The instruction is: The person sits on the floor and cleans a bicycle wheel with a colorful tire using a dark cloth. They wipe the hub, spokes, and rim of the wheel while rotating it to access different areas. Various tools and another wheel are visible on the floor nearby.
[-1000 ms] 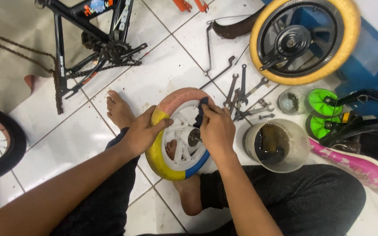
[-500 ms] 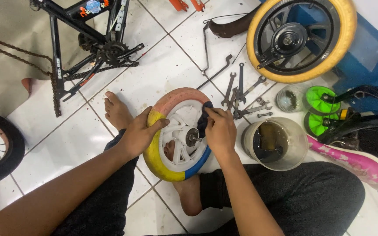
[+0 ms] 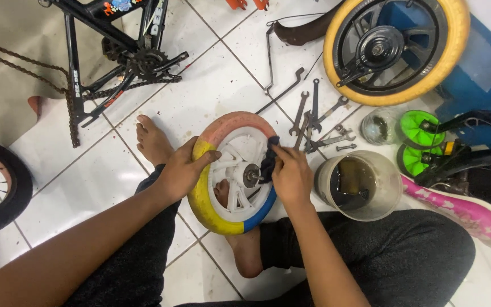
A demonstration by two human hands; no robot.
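Observation:
A small bicycle wheel (image 3: 231,213) with a white plastic rim and a pink, yellow and blue tyre rests between my feet on the tiled floor. My left hand (image 3: 181,170) grips its yellow left edge, thumb over the tyre. My right hand (image 3: 292,175) presses a dark rag (image 3: 268,162) against the wheel's right side, close to the metal hub (image 3: 251,175).
A tub of dark liquid (image 3: 358,185) stands right of the wheel. Several spanners (image 3: 313,122) lie behind it. A yellow-tyred wheel (image 3: 390,48) lies far right, green training wheels (image 3: 419,142) below it. A black bike frame with chain (image 3: 126,54) is far left.
My right hand with the rag has slid from the wheel's upper rim down toward the hub. The left hand keeps its grip on the tyre.

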